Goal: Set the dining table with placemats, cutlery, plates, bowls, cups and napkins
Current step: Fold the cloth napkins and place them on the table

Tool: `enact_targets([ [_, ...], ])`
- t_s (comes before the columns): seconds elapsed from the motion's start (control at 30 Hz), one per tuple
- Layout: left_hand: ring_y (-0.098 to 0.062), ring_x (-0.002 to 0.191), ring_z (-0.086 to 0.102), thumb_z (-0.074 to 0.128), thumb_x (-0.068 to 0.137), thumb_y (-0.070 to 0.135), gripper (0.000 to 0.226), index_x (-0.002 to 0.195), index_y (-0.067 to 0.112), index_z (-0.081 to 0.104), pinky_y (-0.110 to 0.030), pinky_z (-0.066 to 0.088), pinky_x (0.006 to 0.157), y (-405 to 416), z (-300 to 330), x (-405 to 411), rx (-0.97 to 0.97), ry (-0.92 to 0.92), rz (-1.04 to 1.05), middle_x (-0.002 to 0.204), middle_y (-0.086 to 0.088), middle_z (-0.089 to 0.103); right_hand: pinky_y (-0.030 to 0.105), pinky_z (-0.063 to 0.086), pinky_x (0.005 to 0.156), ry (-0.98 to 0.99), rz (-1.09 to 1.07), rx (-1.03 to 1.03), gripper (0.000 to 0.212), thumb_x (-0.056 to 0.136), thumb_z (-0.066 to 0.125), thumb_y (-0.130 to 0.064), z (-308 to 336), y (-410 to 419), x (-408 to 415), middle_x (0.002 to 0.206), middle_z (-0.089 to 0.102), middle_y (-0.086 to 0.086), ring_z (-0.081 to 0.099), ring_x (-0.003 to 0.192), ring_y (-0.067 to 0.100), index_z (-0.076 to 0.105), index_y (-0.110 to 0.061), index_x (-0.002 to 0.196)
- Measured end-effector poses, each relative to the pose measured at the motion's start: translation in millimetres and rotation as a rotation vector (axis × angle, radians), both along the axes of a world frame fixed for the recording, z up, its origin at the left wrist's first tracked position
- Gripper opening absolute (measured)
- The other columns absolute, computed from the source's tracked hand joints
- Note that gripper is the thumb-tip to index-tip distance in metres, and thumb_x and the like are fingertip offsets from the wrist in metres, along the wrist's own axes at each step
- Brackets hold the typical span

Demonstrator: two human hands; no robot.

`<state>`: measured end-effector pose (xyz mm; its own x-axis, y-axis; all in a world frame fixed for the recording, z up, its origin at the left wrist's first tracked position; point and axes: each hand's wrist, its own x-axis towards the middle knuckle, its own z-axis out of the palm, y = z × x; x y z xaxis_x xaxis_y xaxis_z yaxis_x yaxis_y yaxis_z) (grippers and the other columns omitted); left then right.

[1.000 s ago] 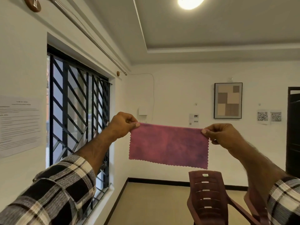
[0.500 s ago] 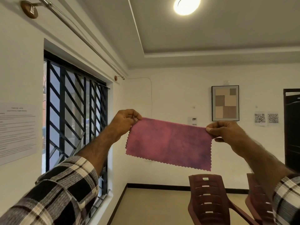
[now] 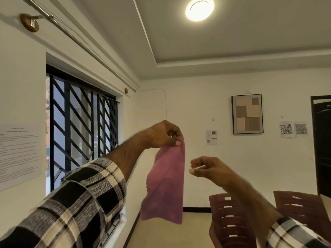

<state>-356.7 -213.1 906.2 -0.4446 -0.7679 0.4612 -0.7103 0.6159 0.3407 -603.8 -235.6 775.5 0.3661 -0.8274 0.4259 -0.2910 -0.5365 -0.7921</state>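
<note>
Half a second ago both hands stretched the pink rectangular cloth napkin with the zigzag-cut edge point(image 3: 165, 183) flat between them; now the right hand point(image 3: 208, 169) has let go of its corner. The napkin hangs lengthwise from the left hand point(image 3: 163, 135), whose thumb and fingers pinch its top corner at 12 o'clock of the cloth. The right hand sits at 3 o'clock of the napkin, apart from it, fingers loosely curled and holding nothing. I judge the shaking-out finished and the napkin ready for folding or laying; no table shows here. Count: one napkin, two hands, two dark red slatted plastic chairs point(image 3: 231, 222) at 5 o'clock.
</note>
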Motion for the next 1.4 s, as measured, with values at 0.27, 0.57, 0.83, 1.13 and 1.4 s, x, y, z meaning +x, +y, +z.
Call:
enact_targets([
  [0.27,-0.022,0.103,0.072,0.074,0.099,0.024,0.01,0.107,0.019,0.078,-0.038,0.065,0.088,17.0,8.3,13.5,0.037,0.037,0.054,0.106,-0.001,0.076,0.037,0.054,0.09,-0.038,0.14,-0.027,0.019,0.096,0.074,-0.036,5.5,6.5,45.1,0.094,0.078,0.001,0.074,0.094,0.017,0.078,-0.019,0.09],
  [0.57,-0.021,0.103,0.071,0.074,0.099,0.037,0.016,0.097,0.022,0.079,-0.038,0.061,0.087,24.8,4.1,38.5,-0.033,0.293,0.15,0.105,0.0,0.075,0.047,0.064,0.087,-0.126,0.16,-0.039,0.05,0.086,0.08,-0.057,-6.0,12.9,74.2,0.098,0.077,0.011,0.076,0.095,0.034,0.075,-0.009,0.099],
  [0.83,-0.015,0.1,0.067,0.068,0.103,0.032,0.012,0.102,0.022,0.075,-0.03,0.055,0.082,30.6,1.0,63.3,-0.146,0.45,0.176,0.105,0.001,0.071,0.037,0.063,0.074,-0.137,0.016,-0.039,0.025,0.097,0.073,-0.038,-17.2,-0.9,57.8,0.085,0.078,0.005,0.076,0.078,0.027,0.078,-0.014,0.09],
  [1.13,-0.023,0.092,0.065,0.07,0.102,0.025,0.017,0.105,0.008,0.073,-0.042,0.056,0.083,18.1,-63.3,124.9,0.051,0.802,0.322,0.097,-0.009,0.07,0.035,0.055,0.066,-0.4,-0.06,-0.016,0.011,0.099,0.071,-0.016,-12.6,-16.9,15.8,0.086,0.076,0.012,0.068,0.075,0.024,0.08,-0.01,0.099],
  [1.4,-0.021,0.102,0.067,0.075,0.09,0.019,0.013,0.102,0.021,0.071,-0.042,0.06,0.089,-10.9,-184.0,118.1,0.175,0.542,0.662,0.107,-0.001,0.07,0.025,0.046,0.068,-0.263,-0.215,-0.218,0.012,0.1,0.07,-0.034,3.3,-6.2,61.3,0.09,0.076,-0.007,0.068,0.087,0.014,0.078,-0.026,0.097],
])
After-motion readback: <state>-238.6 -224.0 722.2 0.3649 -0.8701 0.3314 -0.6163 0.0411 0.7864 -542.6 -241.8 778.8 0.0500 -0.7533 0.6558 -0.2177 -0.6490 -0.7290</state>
